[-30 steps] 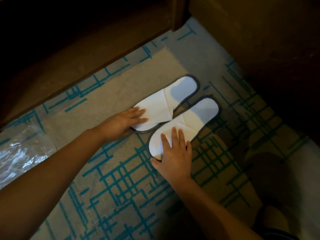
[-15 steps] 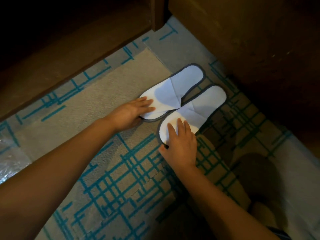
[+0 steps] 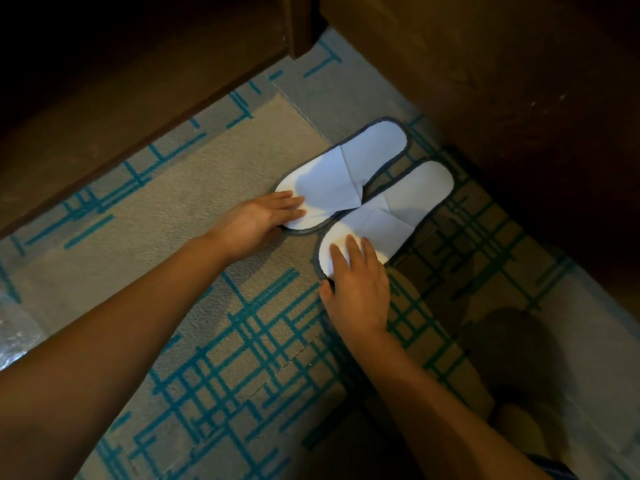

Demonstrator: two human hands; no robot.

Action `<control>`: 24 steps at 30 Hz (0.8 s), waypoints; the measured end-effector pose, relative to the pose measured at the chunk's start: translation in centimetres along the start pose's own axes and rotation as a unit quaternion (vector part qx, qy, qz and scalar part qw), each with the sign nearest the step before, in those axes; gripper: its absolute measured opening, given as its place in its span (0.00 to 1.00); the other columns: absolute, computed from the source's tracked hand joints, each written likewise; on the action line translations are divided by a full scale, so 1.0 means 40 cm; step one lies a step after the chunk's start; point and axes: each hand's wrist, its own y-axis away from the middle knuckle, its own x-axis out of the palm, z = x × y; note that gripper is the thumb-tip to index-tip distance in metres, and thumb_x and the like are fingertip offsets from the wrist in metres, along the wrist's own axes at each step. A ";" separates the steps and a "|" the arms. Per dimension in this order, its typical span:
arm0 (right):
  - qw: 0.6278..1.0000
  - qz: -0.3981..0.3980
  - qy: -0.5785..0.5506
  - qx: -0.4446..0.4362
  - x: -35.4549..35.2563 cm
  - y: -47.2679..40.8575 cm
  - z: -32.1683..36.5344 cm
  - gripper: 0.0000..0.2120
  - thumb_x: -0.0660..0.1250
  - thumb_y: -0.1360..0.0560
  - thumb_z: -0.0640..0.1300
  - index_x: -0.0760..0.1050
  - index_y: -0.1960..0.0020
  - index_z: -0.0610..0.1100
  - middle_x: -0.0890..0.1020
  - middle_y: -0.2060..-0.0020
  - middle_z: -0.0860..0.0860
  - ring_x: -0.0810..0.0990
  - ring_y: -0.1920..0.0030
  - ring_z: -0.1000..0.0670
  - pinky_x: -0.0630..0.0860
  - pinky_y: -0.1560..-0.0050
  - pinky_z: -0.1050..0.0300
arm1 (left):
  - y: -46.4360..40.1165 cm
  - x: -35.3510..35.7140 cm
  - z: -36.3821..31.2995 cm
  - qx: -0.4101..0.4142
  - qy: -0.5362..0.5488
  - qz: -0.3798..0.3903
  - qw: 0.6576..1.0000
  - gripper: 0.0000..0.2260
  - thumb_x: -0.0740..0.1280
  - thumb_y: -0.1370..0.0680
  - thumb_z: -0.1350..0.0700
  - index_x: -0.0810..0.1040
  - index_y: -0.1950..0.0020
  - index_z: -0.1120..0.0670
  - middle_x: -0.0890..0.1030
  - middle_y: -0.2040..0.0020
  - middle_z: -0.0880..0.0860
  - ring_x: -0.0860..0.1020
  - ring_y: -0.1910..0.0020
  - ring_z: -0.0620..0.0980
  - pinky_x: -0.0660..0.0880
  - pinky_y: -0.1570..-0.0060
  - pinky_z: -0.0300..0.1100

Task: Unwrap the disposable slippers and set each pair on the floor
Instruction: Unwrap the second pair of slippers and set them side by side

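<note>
Item: one pair of white disposable slippers, grey-edged, unwrapped, lying flat on the patterned carpet [image 3: 242,341] at centre frame, close to the dark wooden furniture [image 3: 519,98] in the upper right.
- Left slipper [image 3: 346,174]: toe end toward the left hand.
- Right slipper [image 3: 391,216]: just beside the first, the two touching near their folded uppers.

Progress: this pair appears placed, only final straightening in hand. Clear plastic wrapping [image 3: 14,334] lies at the left edge of frame. Whether further pairs remain cannot be told.

Grip:
- Left hand [image 3: 256,220]: fingers straight, flat, resting on the left slipper's near end; holds nothing.
- Right hand [image 3: 356,285]: fingers spread, flat on the right slipper's near end, thumb at its rim; pressing, not grasping.
</note>
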 end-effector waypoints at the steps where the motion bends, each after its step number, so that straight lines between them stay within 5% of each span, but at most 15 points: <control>1: 1.000 0.000 0.000 -0.002 0.000 0.000 -0.001 0.28 0.62 0.24 0.47 0.59 0.27 0.46 0.59 0.25 0.44 0.53 0.24 0.42 0.58 0.28 0.45 | -0.002 0.000 0.001 0.000 0.001 0.001 1.000 0.21 0.67 0.29 0.68 0.74 0.36 0.58 0.73 0.33 0.60 0.70 0.33 0.61 0.68 0.35 0.57; 19: 0.997 -0.061 0.044 -0.024 0.021 -0.002 -0.020 0.27 0.70 0.30 0.47 0.70 0.33 0.44 0.71 0.31 0.41 0.66 0.29 0.39 0.68 0.35 0.42 | -0.015 -0.012 -0.030 -0.016 -0.007 0.023 1.000 0.22 0.69 0.30 0.68 0.75 0.37 0.60 0.74 0.34 0.62 0.71 0.33 0.63 0.67 0.35 0.58; 24: 0.996 -0.065 0.049 -0.031 0.022 0.001 -0.020 0.26 0.73 0.32 0.46 0.73 0.36 0.43 0.75 0.35 0.40 0.70 0.32 0.38 0.71 0.38 0.41 | -0.002 -0.016 -0.047 -0.040 -0.034 0.050 0.997 0.23 0.67 0.27 0.61 0.70 0.32 0.57 0.70 0.30 0.59 0.68 0.30 0.59 0.67 0.32 0.56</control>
